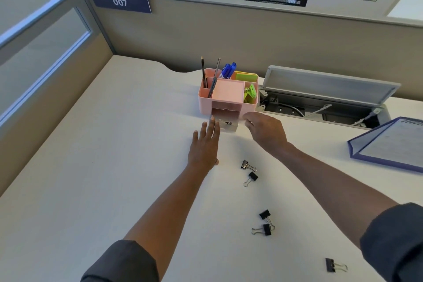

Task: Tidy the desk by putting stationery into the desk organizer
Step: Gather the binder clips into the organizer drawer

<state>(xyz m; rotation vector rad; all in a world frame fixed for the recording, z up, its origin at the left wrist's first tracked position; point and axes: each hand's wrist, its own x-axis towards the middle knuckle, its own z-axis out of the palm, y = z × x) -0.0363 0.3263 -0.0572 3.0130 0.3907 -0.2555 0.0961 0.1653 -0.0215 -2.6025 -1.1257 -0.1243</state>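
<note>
I see the organizer (227,95), a pink plastic box with rounded corners and a matte finish, standing on the white bench (91,167) near the back partition. Its top is split into compartments: two dark pencils (203,72) and a grey one stand upright at left, blue-capped pens (229,69) at the back, a yellow-green pad of sticky notes (246,76) at back right, bright green clips (250,93) at right. A flat pink square panel covers the middle.

A clear, glossy plastic drawer (225,122) is pulled out of the front opening; one small dark clip lies inside it.

My left hand (204,144) lies flat with fingers straight, fingertips touching the drawer's left side. My right hand (265,129) is at the drawer's right side, fingers bent; I cannot tell whether they grip it.

Five black binder clips with wire handles lie loose on the bench: two (249,170) near my right wrist, two touching (265,223) nearer me, one (334,265) apart at lower right.

A blue-edged folder (389,142) lies at right, beside an open grey cable hatch (329,89).
</note>
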